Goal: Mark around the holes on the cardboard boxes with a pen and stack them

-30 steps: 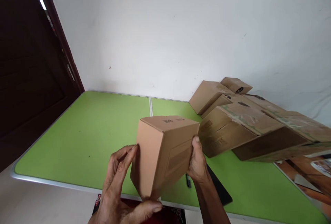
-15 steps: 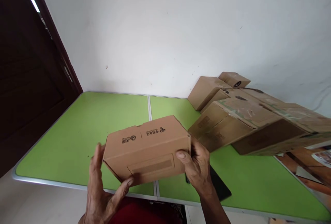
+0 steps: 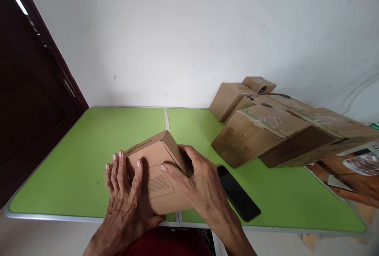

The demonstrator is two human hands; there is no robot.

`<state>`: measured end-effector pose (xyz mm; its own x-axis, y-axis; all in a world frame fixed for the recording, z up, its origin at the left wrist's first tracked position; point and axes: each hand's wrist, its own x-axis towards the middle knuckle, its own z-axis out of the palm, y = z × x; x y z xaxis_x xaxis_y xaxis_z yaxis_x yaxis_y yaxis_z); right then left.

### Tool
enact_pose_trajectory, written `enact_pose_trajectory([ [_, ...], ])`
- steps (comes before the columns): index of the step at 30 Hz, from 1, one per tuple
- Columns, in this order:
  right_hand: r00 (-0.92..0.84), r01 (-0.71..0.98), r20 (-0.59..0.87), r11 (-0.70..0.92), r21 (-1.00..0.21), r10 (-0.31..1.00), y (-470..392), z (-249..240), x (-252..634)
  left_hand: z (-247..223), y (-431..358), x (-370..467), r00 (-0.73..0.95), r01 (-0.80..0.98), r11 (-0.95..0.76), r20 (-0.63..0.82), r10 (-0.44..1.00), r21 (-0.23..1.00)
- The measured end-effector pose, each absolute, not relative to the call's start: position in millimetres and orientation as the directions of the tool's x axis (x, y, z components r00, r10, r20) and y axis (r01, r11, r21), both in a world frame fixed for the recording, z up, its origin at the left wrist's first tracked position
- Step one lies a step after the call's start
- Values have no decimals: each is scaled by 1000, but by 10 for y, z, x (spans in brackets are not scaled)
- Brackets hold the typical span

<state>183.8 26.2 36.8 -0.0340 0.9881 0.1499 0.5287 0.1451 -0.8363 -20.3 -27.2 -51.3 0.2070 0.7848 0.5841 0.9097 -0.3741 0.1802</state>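
Nearest to us, below the table edge, is a dark red cloth (image 3: 171,244). Just past it we have both hands on a light brown cardboard box (image 3: 158,185), which is tilted over the near edge of the surface; we cannot tell whether it touches down. Our left hand (image 3: 126,197) lies against the box's left part, fingers extended and the index a little apart, thumb near the lower edge; we cannot tell how firmly it grips. Our right hand (image 3: 204,183) clasps the right end, thumb on the face beside a dotted panel, fingers around the side. To its right a black rectangular phone (image 3: 238,193) lies on the bright green, metal-edged surface (image 3: 74,161). Farther right we see a cluster of brown taped cardboard cartons (image 3: 245,137), a small one with a black round mark at the back. Beyond stands a plain white wall (image 3: 166,43).
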Motion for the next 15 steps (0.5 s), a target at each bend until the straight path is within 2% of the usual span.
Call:
enact_pose_trajectory([
  [5, 16, 574, 152, 115, -811, 988, 231, 348, 1742, -527, -240, -203, 224, 902, -396, 597, 770, 172],
  [9, -92, 507, 176, 199, -839, 980, 257, 446, 1835, -459, -148, -209, 185, 882, -405, 615, 767, 241],
  [12, -286, 325, 163, 256, -910, 944, 315, 546, 2009, -325, -35, -281, 148, 820, -405, 535, 832, 404],
  [15, -383, 145, 223, 297, -944, 896, 426, 611, 2163, -199, 107, -390, 131, 667, -359, 372, 919, 653],
])
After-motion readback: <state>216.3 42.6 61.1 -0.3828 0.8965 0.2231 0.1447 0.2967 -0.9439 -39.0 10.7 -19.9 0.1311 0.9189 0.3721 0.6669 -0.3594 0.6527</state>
